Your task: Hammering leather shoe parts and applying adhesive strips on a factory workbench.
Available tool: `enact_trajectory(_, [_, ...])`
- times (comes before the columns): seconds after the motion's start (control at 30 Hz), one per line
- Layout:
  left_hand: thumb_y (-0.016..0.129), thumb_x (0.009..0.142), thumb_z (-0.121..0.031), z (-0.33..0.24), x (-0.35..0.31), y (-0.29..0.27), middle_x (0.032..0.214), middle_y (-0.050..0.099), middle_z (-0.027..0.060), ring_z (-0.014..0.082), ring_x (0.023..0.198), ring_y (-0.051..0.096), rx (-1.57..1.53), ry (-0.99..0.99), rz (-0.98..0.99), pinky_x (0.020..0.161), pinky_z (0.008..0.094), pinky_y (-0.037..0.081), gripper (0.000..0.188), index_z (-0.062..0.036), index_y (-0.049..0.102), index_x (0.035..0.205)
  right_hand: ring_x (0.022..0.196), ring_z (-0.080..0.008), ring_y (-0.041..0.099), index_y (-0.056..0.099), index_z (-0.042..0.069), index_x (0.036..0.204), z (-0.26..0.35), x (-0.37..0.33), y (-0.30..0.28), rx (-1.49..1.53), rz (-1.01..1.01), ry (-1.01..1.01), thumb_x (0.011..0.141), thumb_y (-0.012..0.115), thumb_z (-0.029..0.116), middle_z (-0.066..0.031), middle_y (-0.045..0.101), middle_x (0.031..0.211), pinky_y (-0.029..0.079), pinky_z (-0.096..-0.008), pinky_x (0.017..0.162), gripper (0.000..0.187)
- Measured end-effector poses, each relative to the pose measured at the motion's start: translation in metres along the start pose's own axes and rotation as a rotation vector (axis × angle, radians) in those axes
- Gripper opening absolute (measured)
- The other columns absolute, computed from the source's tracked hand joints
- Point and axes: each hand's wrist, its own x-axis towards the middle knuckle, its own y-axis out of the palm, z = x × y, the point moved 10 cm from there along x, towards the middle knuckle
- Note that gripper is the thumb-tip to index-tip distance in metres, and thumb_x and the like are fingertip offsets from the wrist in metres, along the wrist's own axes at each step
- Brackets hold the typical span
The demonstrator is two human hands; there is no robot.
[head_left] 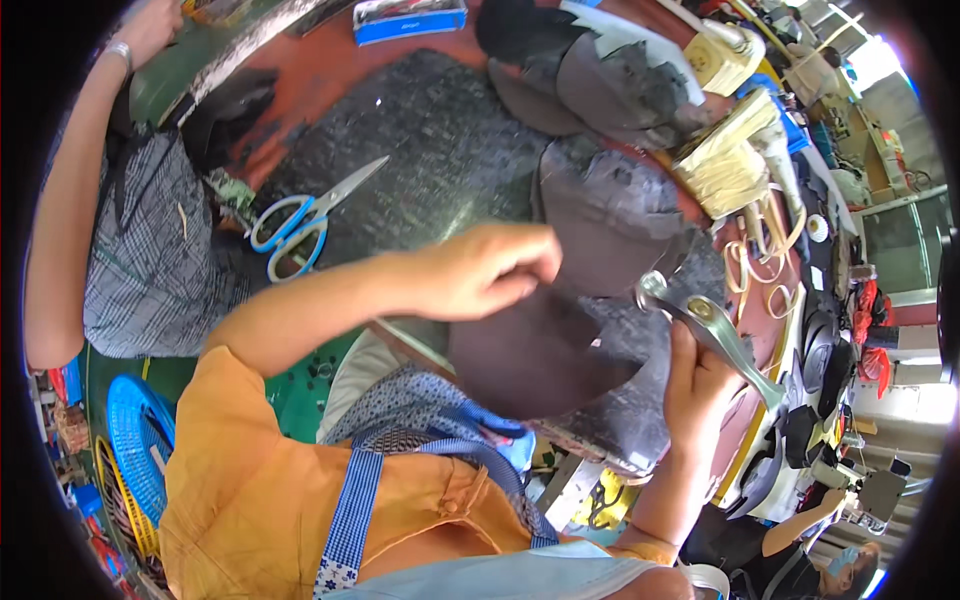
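Note:
My right hand (692, 385) is wrapped round the handle of a silvery metal hammer (722, 335); its round face points left and its flared end points down to the right. Over the dark board, my left hand (490, 275) is closed with the fingers curled in. Whether anything is pinched in it is hidden. Right below it lies a large dark brown curved sheet piece (540, 355), leather-like, at the front of the board. Another dark piece (610, 205) with a crinkled grey part lies just beyond, between both hands.
Scissors (315, 215) with blue-and-white handles lie open at the board's left. Beyond are stacked dark pieces (620, 85) and a blue box (410, 22). Tape-wrapped blocks (725, 160) and tan strips (765, 260) sit right. A co-worker's arm (65, 210) is at left.

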Motion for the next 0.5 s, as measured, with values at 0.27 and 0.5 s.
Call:
enact_trajectory(0.27, [0.071,0.090,-0.011,0.108,0.233,-0.080,0.144,0.056,0.0162,0.0354,0.137,0.049,0.625,0.130,-0.113,0.116,0.0440,0.040,0.053,-0.0045,0.056,0.141,0.083,-0.0421,0.066,0.068,0.002,0.108,-0.044,0.040,0.039,-0.125,0.213,0.063,0.097,0.067,0.010,-0.0190,0.064,0.092,0.052,-0.0451,0.072,0.014])
enact_trajectory(0.5, [0.071,0.088,-0.008,0.198,0.330,-0.114,0.135,0.062,0.0188,0.0375,0.128,0.057,0.948,-0.056,-0.376,0.108,0.0454,0.047,0.047,-0.0029,0.056,0.132,0.070,-0.0402,0.066,0.067,0.003,0.105,-0.066,0.057,0.066,-0.138,0.217,-0.023,0.096,0.069,0.012,-0.0176,0.066,0.082,0.051,-0.0456,0.062,0.013])
